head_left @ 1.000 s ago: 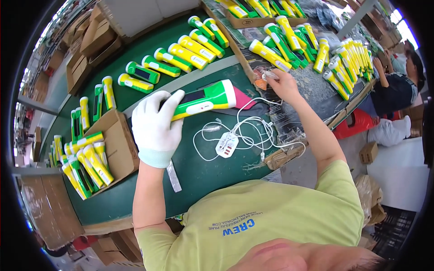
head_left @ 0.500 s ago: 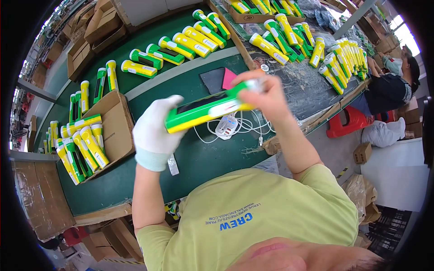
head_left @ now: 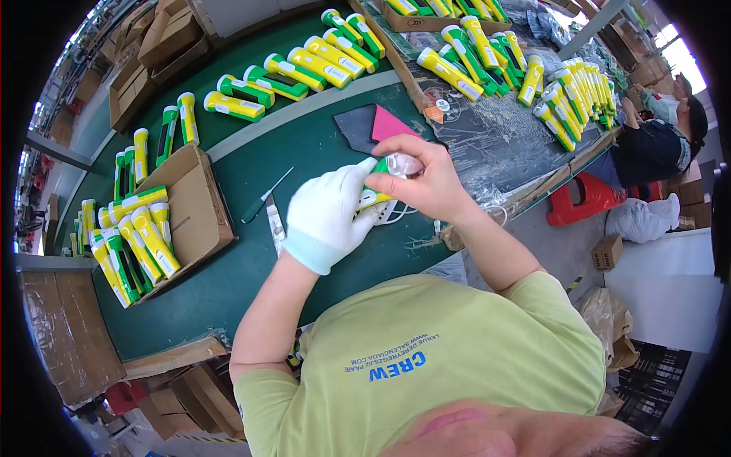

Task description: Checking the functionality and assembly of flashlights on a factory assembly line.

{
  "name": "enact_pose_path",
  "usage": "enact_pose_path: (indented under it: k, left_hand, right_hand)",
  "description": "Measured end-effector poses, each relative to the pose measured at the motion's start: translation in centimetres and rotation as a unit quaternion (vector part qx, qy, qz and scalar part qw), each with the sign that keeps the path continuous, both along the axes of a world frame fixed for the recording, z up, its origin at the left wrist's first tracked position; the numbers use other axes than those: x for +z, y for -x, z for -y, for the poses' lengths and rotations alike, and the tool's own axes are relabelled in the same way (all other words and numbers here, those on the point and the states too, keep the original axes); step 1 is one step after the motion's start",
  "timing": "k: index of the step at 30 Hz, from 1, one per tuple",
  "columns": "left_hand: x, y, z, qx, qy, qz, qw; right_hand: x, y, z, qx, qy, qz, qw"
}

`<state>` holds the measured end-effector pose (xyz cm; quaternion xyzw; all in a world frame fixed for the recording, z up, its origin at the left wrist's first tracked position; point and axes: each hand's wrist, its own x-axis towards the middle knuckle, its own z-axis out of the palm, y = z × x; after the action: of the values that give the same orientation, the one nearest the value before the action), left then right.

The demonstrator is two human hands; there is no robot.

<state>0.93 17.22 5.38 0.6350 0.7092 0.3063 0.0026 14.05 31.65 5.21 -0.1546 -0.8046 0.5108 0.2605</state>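
A green and yellow flashlight (head_left: 371, 199) is held between my two hands above the green table. My left hand (head_left: 327, 217), in a white glove, is closed around its body and hides most of it. My bare right hand (head_left: 432, 181) has thumb and fingers closed on the pale lamp end. Left of the glove, a screwdriver (head_left: 266, 196) with a thin shaft lies on the table beside a silvery strip (head_left: 276, 222). Just beyond my hands is a dark and pink cloth (head_left: 369, 128). Partly covered by them is a white power strip (head_left: 386, 215) with cables.
Several flashlights (head_left: 318, 67) line the far side of the table. An open cardboard box (head_left: 199, 199) at left holds more flashlights (head_left: 156, 242). Further flashlights (head_left: 567, 107) crowd the right-hand worktop. Another person (head_left: 659, 141) sits at far right, near a red stool (head_left: 580, 204).
The flashlight has turned from lying across the view to pointing more away from it. My left hand has slid right, closer to my right hand, uncovering the screwdriver.
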Motion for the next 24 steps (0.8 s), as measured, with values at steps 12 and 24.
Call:
enact_pose_path:
  k: [12,24]
  left_hand:
    - [-7.4,2.5,1.4,0.114,-0.095,0.8,0.582]
    - [-7.0,1.4,-0.9,0.121,-0.139,0.645,0.742]
  right_hand:
    - [-3.5,-2.3,-1.5,0.041,0.187,0.001,0.981]
    - [-2.3,2.4,2.9,0.116,-0.444,-0.008,0.889]
